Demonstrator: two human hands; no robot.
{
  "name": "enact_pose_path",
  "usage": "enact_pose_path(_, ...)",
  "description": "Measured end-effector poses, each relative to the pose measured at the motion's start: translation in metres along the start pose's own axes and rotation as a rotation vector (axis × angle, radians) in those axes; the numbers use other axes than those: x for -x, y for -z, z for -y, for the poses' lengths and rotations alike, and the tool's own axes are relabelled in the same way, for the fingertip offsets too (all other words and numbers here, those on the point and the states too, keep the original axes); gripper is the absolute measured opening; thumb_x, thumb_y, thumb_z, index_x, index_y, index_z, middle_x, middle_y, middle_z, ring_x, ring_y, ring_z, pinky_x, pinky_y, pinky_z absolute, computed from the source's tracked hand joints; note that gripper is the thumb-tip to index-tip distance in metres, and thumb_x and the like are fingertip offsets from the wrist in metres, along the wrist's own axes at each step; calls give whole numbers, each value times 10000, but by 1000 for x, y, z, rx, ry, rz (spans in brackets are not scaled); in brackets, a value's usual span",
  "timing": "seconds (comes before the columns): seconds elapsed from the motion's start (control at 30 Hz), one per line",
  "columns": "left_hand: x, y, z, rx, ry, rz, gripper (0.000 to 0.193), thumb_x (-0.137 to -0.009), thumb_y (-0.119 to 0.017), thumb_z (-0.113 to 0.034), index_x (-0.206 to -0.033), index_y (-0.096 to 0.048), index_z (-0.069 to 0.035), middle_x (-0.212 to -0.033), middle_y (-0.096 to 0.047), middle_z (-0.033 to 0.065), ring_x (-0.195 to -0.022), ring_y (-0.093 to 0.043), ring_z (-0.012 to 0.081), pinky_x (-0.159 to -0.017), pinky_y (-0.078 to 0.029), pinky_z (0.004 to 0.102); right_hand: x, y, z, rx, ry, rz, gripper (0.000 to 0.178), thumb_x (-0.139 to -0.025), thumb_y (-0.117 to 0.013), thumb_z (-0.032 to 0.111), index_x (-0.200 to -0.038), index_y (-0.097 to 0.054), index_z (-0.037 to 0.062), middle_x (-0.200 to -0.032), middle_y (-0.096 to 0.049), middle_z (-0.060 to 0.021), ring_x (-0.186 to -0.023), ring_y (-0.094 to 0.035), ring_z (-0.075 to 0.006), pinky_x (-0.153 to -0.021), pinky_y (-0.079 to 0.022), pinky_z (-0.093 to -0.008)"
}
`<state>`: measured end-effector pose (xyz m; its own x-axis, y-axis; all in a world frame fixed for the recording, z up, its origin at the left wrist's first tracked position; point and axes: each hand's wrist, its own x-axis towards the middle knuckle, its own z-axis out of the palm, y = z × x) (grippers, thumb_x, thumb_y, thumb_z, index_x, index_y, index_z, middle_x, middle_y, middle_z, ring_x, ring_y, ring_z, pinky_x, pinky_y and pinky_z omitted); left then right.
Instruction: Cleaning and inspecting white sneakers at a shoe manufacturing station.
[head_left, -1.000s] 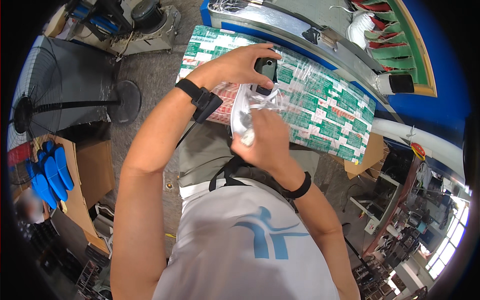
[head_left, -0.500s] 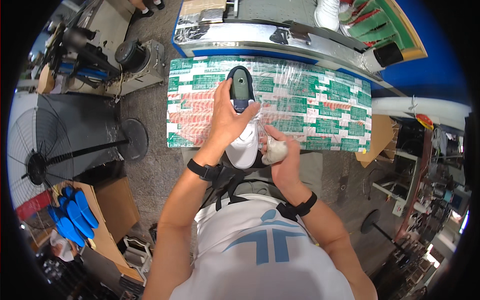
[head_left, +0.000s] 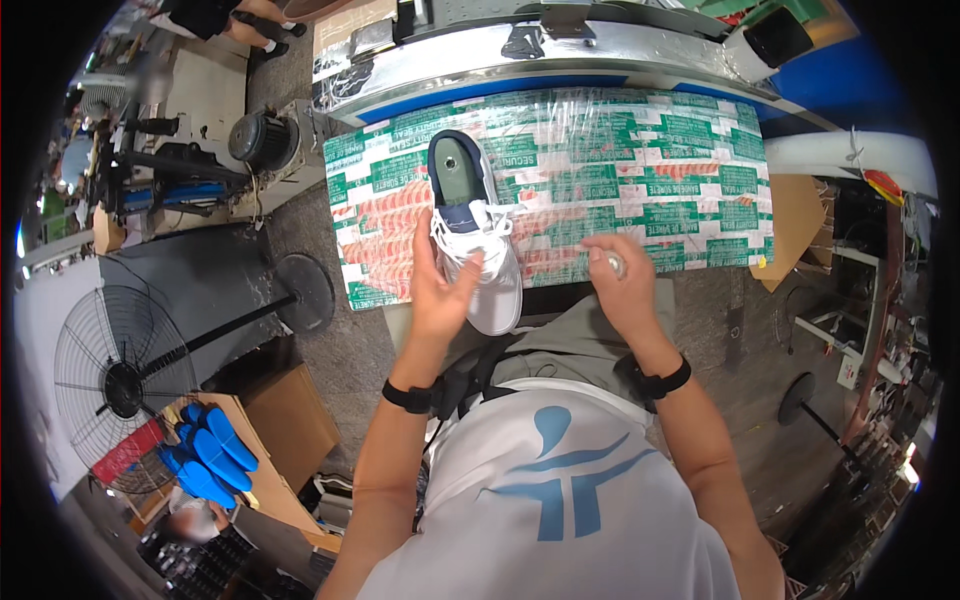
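Observation:
A white sneaker (head_left: 498, 300) with white laces, a navy lining and a green insole rests on the table covered in green-and-white printed tape, its toe toward me and over the near edge. My left hand (head_left: 438, 300) grips the shoe at its left side, the thumb on the laces (head_left: 478, 240). To the right, apart from the shoe, my right hand (head_left: 628, 292) is closed round a small whitish wad (head_left: 616, 264), mostly hidden by the fingers. Both wrists wear black straps.
A metal-edged conveyor (head_left: 460, 75) runs behind the taped table (head_left: 690, 200). To the left stand a motor (head_left: 262, 140) on a machine, a black fan (head_left: 122, 388) and blue slippers (head_left: 215, 445) by a cardboard box (head_left: 290, 420). Another person's legs (head_left: 265, 30) show at the far left.
My right hand has moved right, away from the shoe, with the wad. The left hand has slid from the shoe's opening toward the laces. The whole view has shifted.

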<state>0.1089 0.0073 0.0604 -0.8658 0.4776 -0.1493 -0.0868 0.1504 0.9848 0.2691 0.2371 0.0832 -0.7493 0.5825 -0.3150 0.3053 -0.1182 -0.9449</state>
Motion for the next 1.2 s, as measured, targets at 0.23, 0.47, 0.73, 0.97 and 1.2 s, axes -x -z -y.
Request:
enact_pose_path(0.23, -28, -53, -8, -614, -267, -336, 1174, -789, -965, -59, -1714, -251, 61, -1424, -617, 180, -1290, -640, 276, -1130, -528, 410, -70, 19, -9, 740, 661, -283, 336, -829, -883, 202, -1093, -735, 54, -1082, -638, -141, -1040, -644, -372, -902, -544, -491)
enact_pose_path(0.47, -27, 51, -21, -101, 180, 32, 862, -859, -914, -34, -1595, -466, -6, -1368, -682, 85, -1206, -674, 189, -1050, -562, 351, -139, 78, -38, 884, 788, -221, 312, -824, -869, 227, -1020, -672, 85, -1117, -612, -147, -1078, -613, -400, -972, -504, -531)
enact_pose_path(0.73, -69, 66, -39, -78, 242, -92, 508, -878, -956, -64, -1327, -730, 7, -1158, -814, 58, -1037, -759, 152, -954, -600, 325, -138, 70, -37, 948, 748, -260, 301, -812, -860, 235, -950, -617, 124, -1121, -596, -151, -1072, -602, -400, -964, -493, -538)
enact_pose_path(0.97, -231, 98, -170, -641, -290, 145, 716, -791, -1016, -83, -1392, -637, 8, -1222, -804, 89, -1073, -754, 157, -964, -614, 334, -141, 72, -35, 948, 714, -253, 297, -810, -865, 260, -949, -636, 130, -1110, -609, -140, -1057, -613, -376, -950, -503, -532)
enact_pose_path(1.2, -425, 135, -181, -556, -90, 171, 754, -850, -903, 70, -1523, -568, 11, -1370, -744, 115, -1237, -721, 219, -1067, -608, 380, -150, 74, -35, 929, 730, -214, 284, -811, -857, 287, -935, -661, 123, -1085, -622, -136, -1033, -623, -362, -953, -518, -528)
